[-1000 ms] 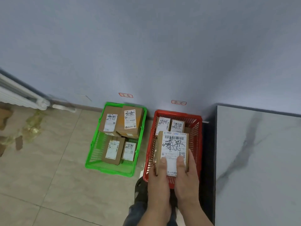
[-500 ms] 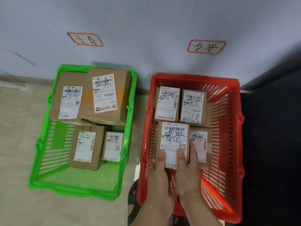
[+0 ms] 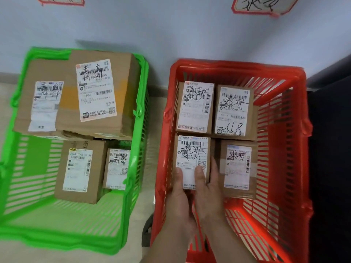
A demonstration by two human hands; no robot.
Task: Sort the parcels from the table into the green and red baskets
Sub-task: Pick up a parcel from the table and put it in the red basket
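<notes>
Hands, left [image 3: 178,198] and right [image 3: 209,188], grip one parcel [image 3: 191,156], fingers clamped on its near end. Parcel sits inside the red basket [image 3: 296,130], near-left.

"502-G203 D24" on parcel label [image 3: 195,107], "P804" on box label [image 3: 96,90]

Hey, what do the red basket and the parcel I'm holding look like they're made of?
The red basket looks like moulded plastic: glossy, uniform colour, slotted lattice walls. The parcel held by the left hand and right hand looks like matte brown cardboard, going by its tan edges, with a white, probably paper, shipping label stuck on top.
</notes>
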